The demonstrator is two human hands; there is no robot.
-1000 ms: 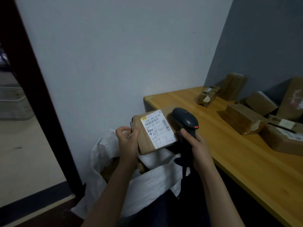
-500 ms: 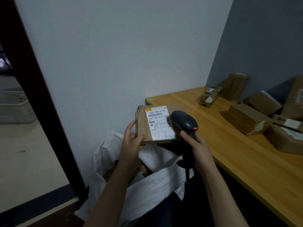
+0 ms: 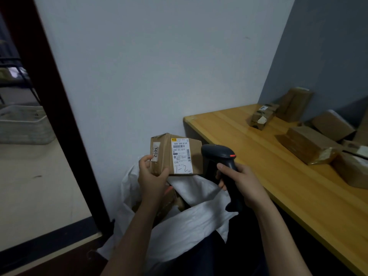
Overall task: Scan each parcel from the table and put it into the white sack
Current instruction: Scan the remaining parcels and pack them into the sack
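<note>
1. Holding one parcel [image 3: 177, 156] up just off the table's [image 3: 258, 156] left end, right above the sack [image 3: 191, 226]; left hand [image 3: 152, 176] pinching its left end between thumb and fingers, label [image 3: 181, 155] facing up
2. Gripping the scanner [image 3: 221, 156] in the right hand [image 3: 242, 182], fingers wrapped round the handle, nose aimed at the label from the table side; can't see any beam on the barcode, so no telling whether the beep has landed
3. Guessing mid-scan or just scanned, with the drop into the sack as the next bit for this one
4. Looks like a few sacked parcels [image 3: 171, 200] already down there, lower than the table top, so part of the job done; can't count them through the folds
5. Plenty left though: at least five table parcels [image 3: 310, 144] bunched toward the table's far right, well apart from both hands
6. As for the table itself: yellowish wood planks, smooth, a bit shiny
7. Room-wise: white wall [image 3: 149, 66] behind the table's left end, grey wall [image 3: 328, 46] along its back, dark door frame [image 3: 59, 116] well left of the table, pale crate [image 3: 23, 126] on the floor beyond that
</note>
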